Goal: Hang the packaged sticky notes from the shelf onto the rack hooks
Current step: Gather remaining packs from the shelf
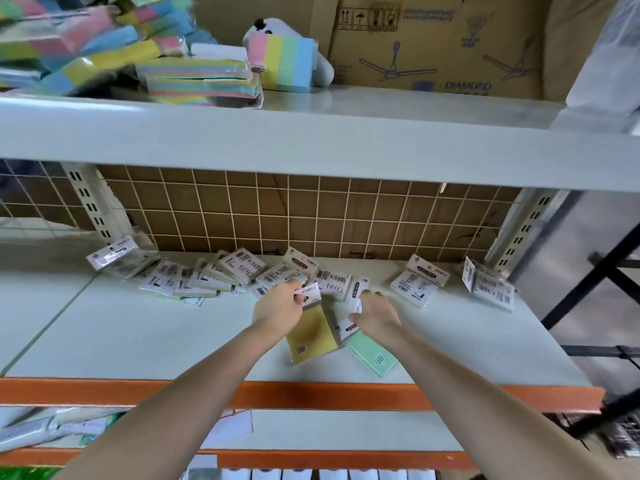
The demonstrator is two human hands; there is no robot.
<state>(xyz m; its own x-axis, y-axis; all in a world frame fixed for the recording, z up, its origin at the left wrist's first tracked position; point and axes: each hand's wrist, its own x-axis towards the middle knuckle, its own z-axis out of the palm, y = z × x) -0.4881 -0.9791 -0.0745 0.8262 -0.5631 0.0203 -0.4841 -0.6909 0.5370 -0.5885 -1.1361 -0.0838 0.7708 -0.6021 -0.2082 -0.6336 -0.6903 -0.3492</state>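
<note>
shelf (138, 327): painted metal, smooth, matt pale grey
shelf beam (311, 394): orange painted metal
back grid (311, 216): white coated wire
backing (263, 202): brown cardboard, creased
sticky note packs (311, 336): glossy clear plastic, paper header cards

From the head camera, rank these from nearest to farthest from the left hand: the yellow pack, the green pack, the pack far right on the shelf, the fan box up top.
1. Yellow pack: held by the left hand at its header card.
2. Green pack: just right, under the right hand.
3. Far-right pack: at the shelf's right end.
4. Fan box: upper shelf, at the back.
</note>
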